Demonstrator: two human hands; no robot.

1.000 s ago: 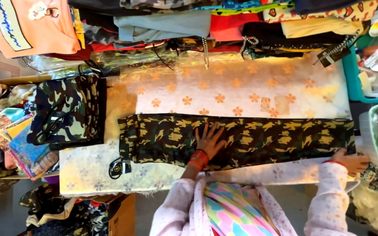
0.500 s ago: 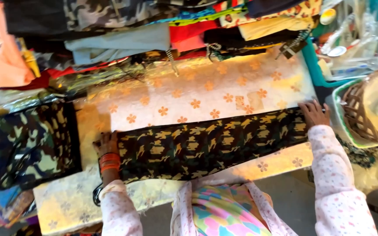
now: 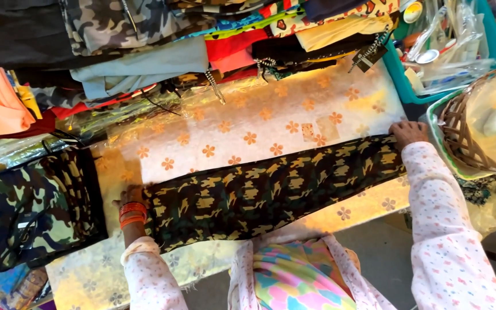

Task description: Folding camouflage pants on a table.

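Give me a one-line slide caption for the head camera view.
Left hand and right hand press opposite ends of a camouflage cloth laid flat on a flower-print table cover.

Two hands are at work here: the left hand (image 3: 128,198) and the right hand (image 3: 407,133), one at each end of a single long camouflage cloth (image 3: 271,189). One flowered table cover (image 3: 248,129) lies under it. One folded camouflage garment (image 3: 38,209) sits off to the left. I count one wicker basket (image 3: 460,138) and one teal bin (image 3: 400,74) on the right. Orange bangles (image 3: 132,213) ring the left wrist, too close together to count. The stacked clothes (image 3: 144,51) along the back are too jumbled to number.
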